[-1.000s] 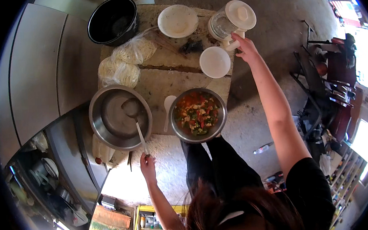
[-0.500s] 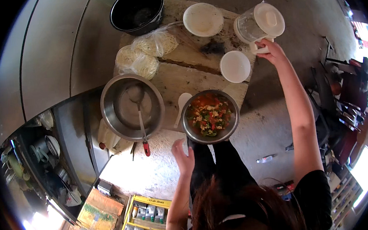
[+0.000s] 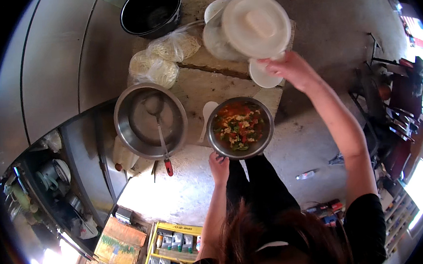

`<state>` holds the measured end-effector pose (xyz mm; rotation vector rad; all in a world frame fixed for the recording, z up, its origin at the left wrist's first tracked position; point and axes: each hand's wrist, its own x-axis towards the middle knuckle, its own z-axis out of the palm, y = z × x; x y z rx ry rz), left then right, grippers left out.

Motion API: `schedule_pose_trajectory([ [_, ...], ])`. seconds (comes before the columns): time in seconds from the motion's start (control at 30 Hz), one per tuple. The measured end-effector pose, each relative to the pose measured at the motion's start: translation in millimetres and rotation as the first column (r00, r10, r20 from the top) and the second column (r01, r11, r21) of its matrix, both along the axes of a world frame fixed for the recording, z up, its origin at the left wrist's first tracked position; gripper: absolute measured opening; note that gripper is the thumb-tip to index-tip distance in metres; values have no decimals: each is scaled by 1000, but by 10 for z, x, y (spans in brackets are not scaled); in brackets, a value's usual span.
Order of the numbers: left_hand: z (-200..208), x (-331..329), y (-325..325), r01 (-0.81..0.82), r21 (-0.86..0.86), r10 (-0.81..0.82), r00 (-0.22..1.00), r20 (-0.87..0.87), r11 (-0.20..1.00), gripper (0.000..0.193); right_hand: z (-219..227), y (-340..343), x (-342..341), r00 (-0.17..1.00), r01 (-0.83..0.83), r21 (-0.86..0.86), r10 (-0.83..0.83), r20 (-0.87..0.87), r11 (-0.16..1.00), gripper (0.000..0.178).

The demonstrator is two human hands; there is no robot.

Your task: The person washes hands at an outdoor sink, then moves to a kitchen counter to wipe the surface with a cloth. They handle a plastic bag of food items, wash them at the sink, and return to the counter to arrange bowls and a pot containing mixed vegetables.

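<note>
My right hand (image 3: 290, 69) grips the handle of a clear pitcher (image 3: 256, 25) with a whitish lid, held up above the far right of the wooden table. The pitcher partly covers a white bowl (image 3: 213, 9) and another white bowl (image 3: 264, 79) below it. At the table's near edge stands a metal bowl (image 3: 240, 130) of red soupy food with egg and green pieces. My left hand (image 3: 219, 169) is closed at that bowl's lower-left rim, fingertips against it. A white rice spoon (image 3: 209, 112) lies just left of the bowl.
To the left sits a large steel basin (image 3: 124, 132) with a red-handled ladle (image 3: 162, 140) in it. Bags of noodles (image 3: 161, 69) and a black tub (image 3: 151, 14) lie farther back on the table (image 3: 213, 86). A plastic bottle (image 3: 305, 175) is on the floor.
My right hand has lifted the pitcher and carried it leftward, over the white bowls. My left hand has moved from open beside the metal bowl to its rim.
</note>
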<state>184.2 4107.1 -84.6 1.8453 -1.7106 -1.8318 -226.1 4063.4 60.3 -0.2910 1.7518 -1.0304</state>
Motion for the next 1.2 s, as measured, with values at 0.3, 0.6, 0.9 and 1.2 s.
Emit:
schedule_pose_trajectory([
  [0.3,-36,-7,65,-120,144,125,992,-25,982,44,-914,-362,1205,986,-128,85,136,-95,988,30],
  [0.6,-146,51,71,-215,361,252,966,-60,908,39,-1119,-476,1423,967,-191,-17,185,-177,981,39],
  [0.9,-256,40,-151,-190,552,283,955,-88,812,35,-1355,755,1148,903,213,-30,-208,-377,977,41],
  [1.2,-273,-136,-249,-236,502,269,963,7,832,42,-1938,1861,1761,988,114,112,-100,-117,987,28],
])
